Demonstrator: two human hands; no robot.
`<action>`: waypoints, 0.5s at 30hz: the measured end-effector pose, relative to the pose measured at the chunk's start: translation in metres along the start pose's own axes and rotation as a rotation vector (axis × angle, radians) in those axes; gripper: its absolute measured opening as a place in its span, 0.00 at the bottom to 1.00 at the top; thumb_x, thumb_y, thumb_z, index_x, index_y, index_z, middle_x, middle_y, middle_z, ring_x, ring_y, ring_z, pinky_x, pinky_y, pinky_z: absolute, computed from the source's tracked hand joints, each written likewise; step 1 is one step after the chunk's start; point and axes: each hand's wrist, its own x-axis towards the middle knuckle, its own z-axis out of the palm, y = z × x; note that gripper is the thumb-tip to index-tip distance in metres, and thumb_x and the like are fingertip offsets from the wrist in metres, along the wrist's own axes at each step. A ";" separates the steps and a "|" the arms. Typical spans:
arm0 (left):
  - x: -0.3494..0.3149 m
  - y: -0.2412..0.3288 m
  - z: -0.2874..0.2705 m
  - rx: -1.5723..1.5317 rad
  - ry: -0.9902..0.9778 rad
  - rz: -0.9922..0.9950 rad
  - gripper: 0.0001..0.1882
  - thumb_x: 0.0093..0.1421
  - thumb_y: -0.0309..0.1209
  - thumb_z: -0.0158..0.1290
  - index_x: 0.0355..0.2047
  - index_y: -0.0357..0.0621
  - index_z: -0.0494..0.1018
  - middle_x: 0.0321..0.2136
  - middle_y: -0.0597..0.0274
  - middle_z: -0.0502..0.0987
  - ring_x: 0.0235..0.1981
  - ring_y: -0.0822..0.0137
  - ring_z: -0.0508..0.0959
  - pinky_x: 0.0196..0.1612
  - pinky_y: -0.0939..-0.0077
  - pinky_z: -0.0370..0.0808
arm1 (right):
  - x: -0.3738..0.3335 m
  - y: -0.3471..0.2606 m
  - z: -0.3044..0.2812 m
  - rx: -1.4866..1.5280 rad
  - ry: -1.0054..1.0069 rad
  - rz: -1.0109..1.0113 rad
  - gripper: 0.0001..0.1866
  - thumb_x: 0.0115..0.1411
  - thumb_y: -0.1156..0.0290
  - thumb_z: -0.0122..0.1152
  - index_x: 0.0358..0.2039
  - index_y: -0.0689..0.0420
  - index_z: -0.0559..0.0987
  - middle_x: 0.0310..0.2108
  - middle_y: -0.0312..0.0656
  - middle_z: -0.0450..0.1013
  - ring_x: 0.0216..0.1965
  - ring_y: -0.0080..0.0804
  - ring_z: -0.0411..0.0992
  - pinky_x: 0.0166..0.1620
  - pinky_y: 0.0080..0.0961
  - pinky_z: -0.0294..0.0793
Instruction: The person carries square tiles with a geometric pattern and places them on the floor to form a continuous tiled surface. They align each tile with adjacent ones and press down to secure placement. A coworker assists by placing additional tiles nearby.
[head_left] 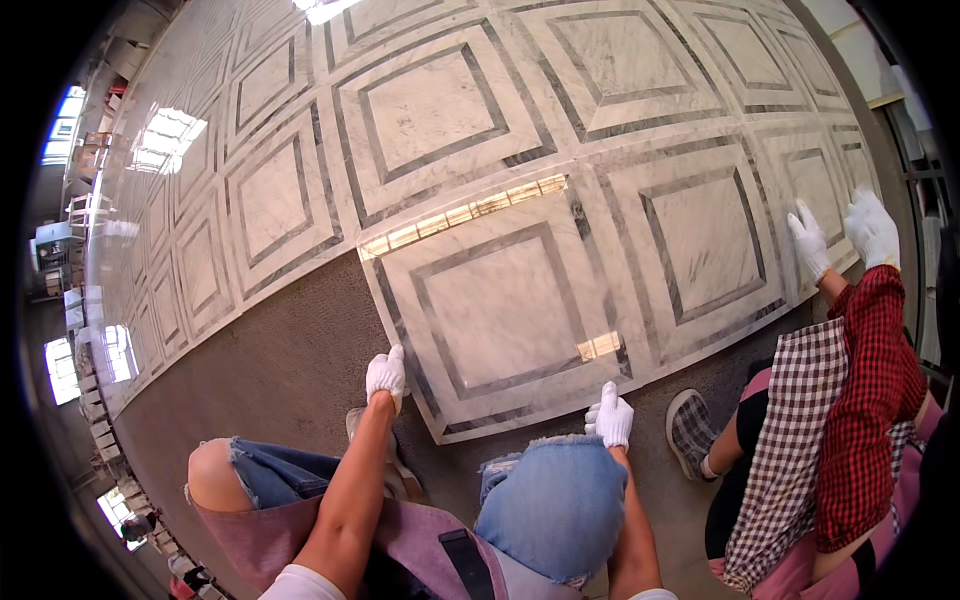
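A square marble panel (500,310), white with a grey inlaid square border, lies on the floor right in front of me. My left hand (386,376), in a white knit glove, is closed at the panel's left edge near its front corner. At the front edge, toward the right, my right hand (610,418) in a matching glove grips the rim, its thumb up by the top face. The fingers under the edge are partly hidden. Glare strips cross the panel's far edge and its front right part.
Similar panels (430,110) spread ahead in a grid over the dark grey floor (290,340). At my right a co-worker in a red checked sleeve (870,400) has two gloved hands (872,230) at the adjoining panels. Shelving and windows (62,370) line the far left.
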 end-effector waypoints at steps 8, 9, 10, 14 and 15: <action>-0.030 0.012 -0.003 -0.470 -0.046 -0.256 0.21 0.59 0.44 0.58 0.37 0.35 0.78 0.28 0.58 0.78 0.30 0.65 0.76 0.33 0.67 0.76 | -0.023 -0.048 -0.022 -0.960 -0.099 -0.372 0.26 0.65 0.48 0.47 0.27 0.60 0.76 0.22 0.49 0.77 0.21 0.41 0.76 0.28 0.37 0.74; -0.031 0.011 -0.003 -0.484 -0.043 -0.248 0.20 0.59 0.43 0.58 0.38 0.35 0.78 0.28 0.59 0.77 0.30 0.66 0.76 0.32 0.67 0.76 | -0.023 -0.048 -0.016 -1.022 0.004 -0.540 0.24 0.65 0.49 0.48 0.28 0.59 0.77 0.24 0.49 0.77 0.24 0.44 0.76 0.32 0.39 0.74; -0.032 0.010 -0.005 -0.500 -0.039 -0.239 0.19 0.59 0.42 0.58 0.38 0.36 0.78 0.28 0.59 0.77 0.29 0.66 0.76 0.31 0.68 0.77 | -0.024 -0.052 -0.010 -1.077 0.111 -0.711 0.22 0.64 0.50 0.49 0.30 0.57 0.78 0.25 0.49 0.78 0.26 0.47 0.76 0.35 0.41 0.74; -0.040 0.009 -0.006 -0.603 -0.016 -0.237 0.17 0.59 0.39 0.58 0.38 0.35 0.78 0.29 0.58 0.77 0.29 0.66 0.76 0.31 0.66 0.78 | -0.016 -0.104 0.047 -0.833 0.193 -1.398 0.22 0.57 0.58 0.59 0.50 0.54 0.76 0.51 0.44 0.73 0.52 0.45 0.69 0.57 0.40 0.65; -0.040 0.011 -0.006 -0.579 -0.025 -0.227 0.17 0.59 0.39 0.58 0.38 0.35 0.78 0.29 0.58 0.77 0.29 0.65 0.76 0.31 0.66 0.78 | -0.008 -0.115 0.063 -0.895 0.207 -1.449 0.28 0.57 0.56 0.59 0.56 0.53 0.72 0.58 0.46 0.68 0.60 0.48 0.63 0.63 0.44 0.57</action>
